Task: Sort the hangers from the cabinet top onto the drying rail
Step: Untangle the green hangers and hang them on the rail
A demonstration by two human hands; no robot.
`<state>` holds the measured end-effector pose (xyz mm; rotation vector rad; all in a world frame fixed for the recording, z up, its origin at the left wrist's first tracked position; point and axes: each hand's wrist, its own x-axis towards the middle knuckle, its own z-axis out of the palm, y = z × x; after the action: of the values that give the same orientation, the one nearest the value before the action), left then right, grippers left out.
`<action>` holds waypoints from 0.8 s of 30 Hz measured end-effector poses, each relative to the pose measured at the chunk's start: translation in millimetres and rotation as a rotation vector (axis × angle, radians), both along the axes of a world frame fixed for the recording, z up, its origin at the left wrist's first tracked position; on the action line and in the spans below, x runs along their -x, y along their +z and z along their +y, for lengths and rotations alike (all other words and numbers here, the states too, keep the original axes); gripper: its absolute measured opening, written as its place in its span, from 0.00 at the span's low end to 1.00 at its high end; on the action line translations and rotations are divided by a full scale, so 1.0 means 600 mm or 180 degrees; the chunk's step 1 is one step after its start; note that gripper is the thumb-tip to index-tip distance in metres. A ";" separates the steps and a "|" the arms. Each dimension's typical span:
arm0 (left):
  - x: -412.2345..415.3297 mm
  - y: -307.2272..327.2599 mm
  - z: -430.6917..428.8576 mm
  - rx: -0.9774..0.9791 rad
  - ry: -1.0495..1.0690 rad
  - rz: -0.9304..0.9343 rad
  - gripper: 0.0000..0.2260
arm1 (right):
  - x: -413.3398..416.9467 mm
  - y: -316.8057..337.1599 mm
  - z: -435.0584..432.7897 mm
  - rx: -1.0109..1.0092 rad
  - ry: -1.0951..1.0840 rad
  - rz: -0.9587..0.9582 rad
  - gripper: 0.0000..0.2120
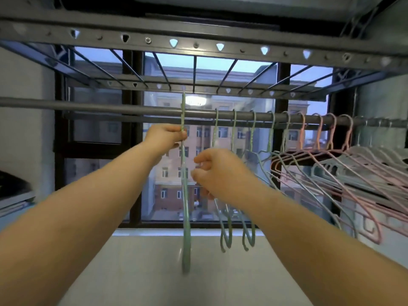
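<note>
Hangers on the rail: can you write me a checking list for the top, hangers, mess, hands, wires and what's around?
Surface: pale flat top below the arms.
Job's things: green hanger held edge-on before the drying rail; green hangers and pink hangers hooked on it.
Clutter: dark object at left edge, unclear.
Hands: left hand pinches the green hanger's neck; right hand curled beside it, grip unclear.
Cables: nothing seen.
Surroundings: window, buildings outside.
</note>
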<state>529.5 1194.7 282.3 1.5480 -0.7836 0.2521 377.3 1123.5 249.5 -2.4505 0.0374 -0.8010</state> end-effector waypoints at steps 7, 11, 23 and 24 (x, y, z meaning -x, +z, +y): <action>-0.002 0.018 -0.039 0.0013 -0.0170 0.0145 0.11 | 0.029 -0.006 -0.082 0.0702 -0.0799 0.0039 0.17; 0.000 0.015 -0.061 0.0056 -0.0070 0.0145 0.11 | 0.021 -0.021 -0.111 0.0846 -0.1026 0.0119 0.18; -0.014 0.010 -0.092 0.0232 0.0122 0.0093 0.11 | -0.002 -0.070 -0.119 0.0832 -0.1352 0.0251 0.10; -0.015 0.011 -0.090 0.0262 0.0145 0.0109 0.11 | 0.000 -0.072 -0.122 0.0735 -0.1331 0.0205 0.08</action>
<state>538.6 1140.4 289.2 1.4902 -0.7034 0.2873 377.6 1050.5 206.6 -2.7291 0.5231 -0.9436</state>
